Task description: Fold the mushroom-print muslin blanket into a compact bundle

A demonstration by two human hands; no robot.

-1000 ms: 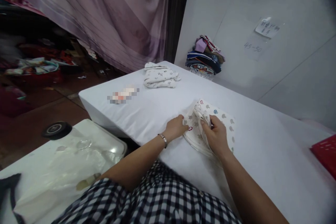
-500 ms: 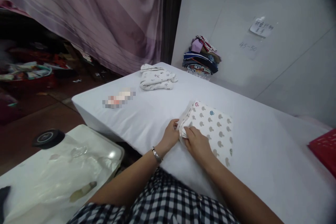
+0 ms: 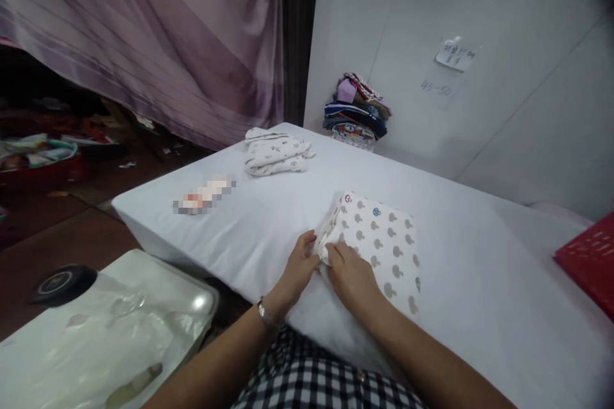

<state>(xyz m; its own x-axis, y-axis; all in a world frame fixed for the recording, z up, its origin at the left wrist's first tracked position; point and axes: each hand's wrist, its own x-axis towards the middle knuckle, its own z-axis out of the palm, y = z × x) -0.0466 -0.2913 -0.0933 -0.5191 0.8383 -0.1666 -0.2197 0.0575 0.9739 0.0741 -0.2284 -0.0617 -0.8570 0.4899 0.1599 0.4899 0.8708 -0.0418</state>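
A folded white cloth printed with grey mouse-head shapes (image 3: 378, 239) lies on the white table (image 3: 480, 281) near its front edge. My left hand (image 3: 298, 266) pinches the cloth's near left corner, fingers curled on the layered edge. My right hand (image 3: 349, 275) rests beside it on the same corner, fingers bent and pressing the fabric. A metal bracelet is on my left wrist.
A second folded patterned garment (image 3: 275, 152) lies at the table's far left. A blurred small item (image 3: 204, 193) sits near the left edge. Stacked clothes (image 3: 355, 108) lean by the wall. A red basket (image 3: 588, 262) is at right. A white plastic-covered surface (image 3: 110, 326) stands at lower left.
The cloth's raised flap has been laid flat into a neat rectangle. Both hands came together at its near left corner. My view shifted slightly right.
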